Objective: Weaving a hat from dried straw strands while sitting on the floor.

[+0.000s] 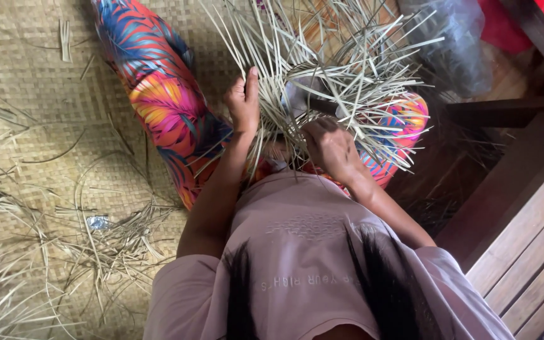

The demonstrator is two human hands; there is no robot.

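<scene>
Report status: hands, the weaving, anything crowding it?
Left hand pinching pale strips. Right hand gripping the half-woven piece. Loose strips scattered on mat, clear of hands.

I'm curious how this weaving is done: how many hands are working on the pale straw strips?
2. The left hand grips strips at the left edge of the half-woven pale straw piece; the right hand presses its lower middle. None hidden, apparently.

Counts: 2 hands – left hand [242, 101], right hand [330, 146]. 1 half-woven piece [341, 69] on the lap, loose ends too many to count. 1 woven mat [39, 88]. 1 scrap pile [102, 242] of cut strips – strip count unreadable. 1 clear plastic bag [451, 44]. 1 small foil wrapper [98, 221].
</scene>
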